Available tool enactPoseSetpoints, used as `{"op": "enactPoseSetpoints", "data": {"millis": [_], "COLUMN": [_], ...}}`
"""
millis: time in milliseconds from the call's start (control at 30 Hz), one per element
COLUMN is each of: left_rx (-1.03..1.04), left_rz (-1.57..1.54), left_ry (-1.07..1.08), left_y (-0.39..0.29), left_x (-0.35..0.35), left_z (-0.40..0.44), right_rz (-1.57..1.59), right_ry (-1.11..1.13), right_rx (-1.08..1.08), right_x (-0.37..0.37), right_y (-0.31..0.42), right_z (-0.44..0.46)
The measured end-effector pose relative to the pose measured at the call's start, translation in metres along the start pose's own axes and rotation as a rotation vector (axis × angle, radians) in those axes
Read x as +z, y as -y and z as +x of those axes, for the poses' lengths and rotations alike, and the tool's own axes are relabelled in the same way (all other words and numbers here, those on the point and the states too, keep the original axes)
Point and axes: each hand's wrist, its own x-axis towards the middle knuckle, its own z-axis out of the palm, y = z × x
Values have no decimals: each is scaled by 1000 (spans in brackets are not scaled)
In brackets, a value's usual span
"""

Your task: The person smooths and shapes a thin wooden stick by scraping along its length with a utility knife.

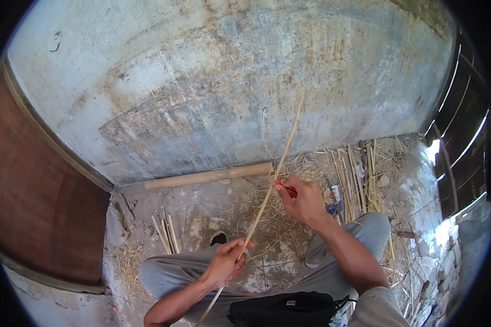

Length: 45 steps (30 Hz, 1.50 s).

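A long, thin pale strip, like split bamboo [261, 210], runs slantwise from the bottom of the view up in front of the wall. My left hand [228, 262] is closed round its lower part, above my left leg. Farther up, my right hand [301, 201] grips a small red-handled tool [290, 191] against the strip. The tool's working end is too small to make out. Between my two hands the strip is nearly straight.
A bamboo pole [210, 177] lies along the foot of the stained wall [245, 92]. Bundled sticks [357, 177] and shavings [283, 231] cover the floor at the right. More sticks [166, 234] lie at the left, near a brown door [43, 196]. A black bag [289, 309] rests at my waist.
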Motion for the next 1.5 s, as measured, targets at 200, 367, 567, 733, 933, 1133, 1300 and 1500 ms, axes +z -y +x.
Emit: {"op": "enactPoseSetpoints", "data": {"millis": [200, 367, 567, 733, 933, 1133, 1300, 1500], "left_rx": [102, 98, 44, 82, 123, 82, 140, 296], "left_rz": [130, 50, 90, 103, 171, 369, 508, 544], "left_ry": [-76, -117, -126, -139, -266, -307, -360, -349], "left_y": [8, 28, 45, 58, 77, 94, 103, 130], "left_x": [-4, -13, -14, -23, -21, -36, -39, -38], "left_z": [-15, -30, -63, -79, -103, -116, -119, -148], "right_rz": [32, 5, -46, -7, -47, -78, -152, -349], "right_ry": [-65, 0, -47, -57, -30, -48, 20, -2], "right_rx": [-115, -115, 14, -66, -27, -68, -94, 333], "right_x": [3, 12, -4, -1, -1, 9, 11, -13], "right_y": [12, 8, -6, 4, -2, -15, -14, -76], "right_z": [-2, -7, 8, 4, 7, 5, 3, 32]}}
